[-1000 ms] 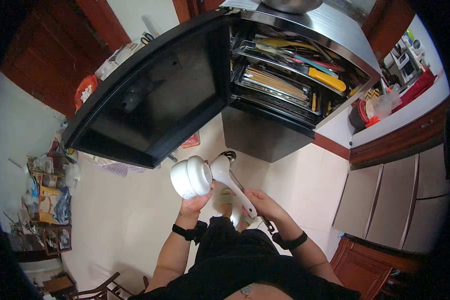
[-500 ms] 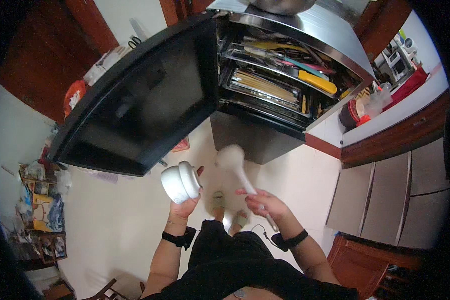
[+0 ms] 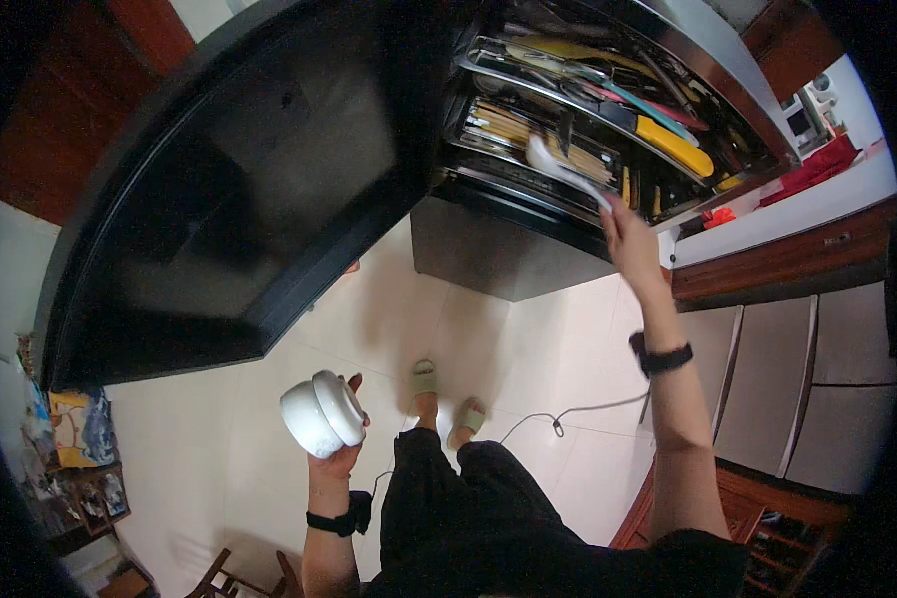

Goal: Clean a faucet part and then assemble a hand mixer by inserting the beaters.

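My left hand is closed around white stacked bowls, held above the floor at the lower left. Reaching up and to the right, my right hand grips the handle end of a white ladle. The ladle's head is over the lower rack of an open metal cabinet, beside a bundle of chopsticks. Whether it touches the rack I cannot tell. Above it, an upper rack carries several utensils, among them a yellow-handled tool.
The dark cabinet door stands swung out to the left. Below the racks is a grey cabinet front. Grey drawer fronts line the right side. A wooden chair shows at the bottom left, and a cable hangs by my right arm.
My right hand has carried the ladle up and right, from above the floor to the lower rack. The left hand with the bowls is lower and farther left in view. The cabinet appears closer.
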The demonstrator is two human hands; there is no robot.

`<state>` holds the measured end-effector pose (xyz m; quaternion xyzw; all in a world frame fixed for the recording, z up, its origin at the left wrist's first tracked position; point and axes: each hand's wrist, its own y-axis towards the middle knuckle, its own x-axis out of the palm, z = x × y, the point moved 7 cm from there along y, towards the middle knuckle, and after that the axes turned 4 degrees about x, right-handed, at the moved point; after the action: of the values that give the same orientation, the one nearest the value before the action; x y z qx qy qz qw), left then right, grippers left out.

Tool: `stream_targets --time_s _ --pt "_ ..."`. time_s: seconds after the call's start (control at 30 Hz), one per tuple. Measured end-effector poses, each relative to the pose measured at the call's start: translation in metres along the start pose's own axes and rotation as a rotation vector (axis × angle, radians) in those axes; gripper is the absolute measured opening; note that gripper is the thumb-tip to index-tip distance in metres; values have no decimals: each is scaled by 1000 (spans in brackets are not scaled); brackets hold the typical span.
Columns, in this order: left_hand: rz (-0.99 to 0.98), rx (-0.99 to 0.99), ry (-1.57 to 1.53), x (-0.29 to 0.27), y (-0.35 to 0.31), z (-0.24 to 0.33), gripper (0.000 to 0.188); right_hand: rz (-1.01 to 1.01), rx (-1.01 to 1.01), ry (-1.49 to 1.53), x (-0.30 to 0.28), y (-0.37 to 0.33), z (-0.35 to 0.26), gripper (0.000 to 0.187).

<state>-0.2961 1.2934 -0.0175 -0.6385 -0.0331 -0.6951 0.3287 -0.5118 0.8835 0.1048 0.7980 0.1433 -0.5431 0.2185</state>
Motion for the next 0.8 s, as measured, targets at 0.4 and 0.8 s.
stream_targets --time_s 0.4,0.8 --pt "202 16 232 -39 -22 18 41 240 -135 -452 71 187 -9 39" --pt "251 43 301 -48 -27 10 44 153 -41 -486 91 222 11 53"
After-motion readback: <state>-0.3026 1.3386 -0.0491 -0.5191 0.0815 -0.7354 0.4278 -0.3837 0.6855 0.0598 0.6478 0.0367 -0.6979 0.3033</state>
